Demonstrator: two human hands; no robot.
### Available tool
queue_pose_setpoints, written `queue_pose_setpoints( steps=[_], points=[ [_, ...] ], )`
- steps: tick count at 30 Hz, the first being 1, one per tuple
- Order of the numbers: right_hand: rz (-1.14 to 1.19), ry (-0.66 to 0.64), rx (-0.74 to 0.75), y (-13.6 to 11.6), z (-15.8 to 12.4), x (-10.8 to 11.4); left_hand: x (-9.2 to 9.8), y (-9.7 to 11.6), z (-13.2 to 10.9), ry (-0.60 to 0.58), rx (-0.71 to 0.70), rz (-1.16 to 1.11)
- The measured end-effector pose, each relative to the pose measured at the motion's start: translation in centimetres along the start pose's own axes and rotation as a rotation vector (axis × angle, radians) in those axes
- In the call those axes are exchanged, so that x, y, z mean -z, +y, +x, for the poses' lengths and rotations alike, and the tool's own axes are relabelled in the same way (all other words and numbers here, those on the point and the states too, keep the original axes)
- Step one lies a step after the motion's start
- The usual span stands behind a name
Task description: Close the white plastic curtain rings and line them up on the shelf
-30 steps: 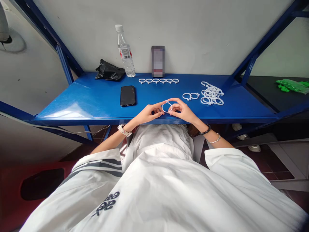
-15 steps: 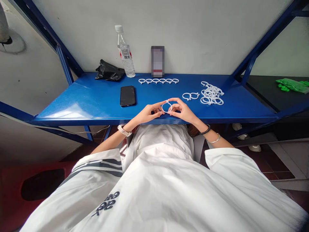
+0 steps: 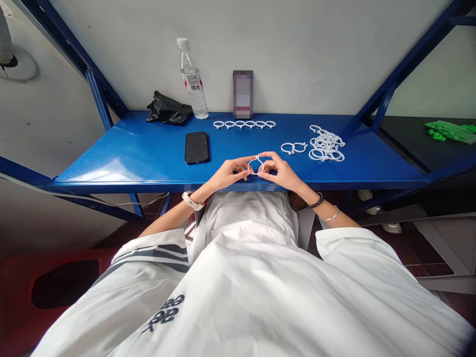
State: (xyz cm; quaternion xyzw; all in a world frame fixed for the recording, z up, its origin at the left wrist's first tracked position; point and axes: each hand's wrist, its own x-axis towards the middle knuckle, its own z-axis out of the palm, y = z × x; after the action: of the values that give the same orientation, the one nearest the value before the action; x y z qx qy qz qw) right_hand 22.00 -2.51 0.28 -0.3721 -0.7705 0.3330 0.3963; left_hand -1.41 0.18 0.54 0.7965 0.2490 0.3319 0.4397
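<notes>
A white curtain ring is held up between both hands, just above the front edge of the blue tabletop. My left hand pinches its left side, with the index fingertip near the small top joint and the thumb lower down. On the other side my right hand grips it in the same way, index finger at the top and thumb near the bottom. Beyond the right hand lie two joined rings and a heap of similar white rings. A row of several linked rings lies at the back.
A black phone lies to the left of the hands. Along the wall stand a clear water bottle, a crumpled black plastic bag and a dark upright box. Blue metal posts frame the table. Green packaging lies far right.
The held ring has shifted very slightly left and down, with both hands still gripping it. Everything on the table has stayed in place.
</notes>
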Motion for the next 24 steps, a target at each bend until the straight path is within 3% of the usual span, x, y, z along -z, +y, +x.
queue_pose_setpoints(
  steps=[12,24],
  points=[
    [0.058,-0.03,-0.013,-0.12,-0.04,0.21,0.3,0.7,0.02,0.035,0.066,-0.094],
    [0.072,-0.039,0.012,-0.17,-0.04,0.28,0.37,0.39,0.03,-0.014,0.052,0.032]
  ],
)
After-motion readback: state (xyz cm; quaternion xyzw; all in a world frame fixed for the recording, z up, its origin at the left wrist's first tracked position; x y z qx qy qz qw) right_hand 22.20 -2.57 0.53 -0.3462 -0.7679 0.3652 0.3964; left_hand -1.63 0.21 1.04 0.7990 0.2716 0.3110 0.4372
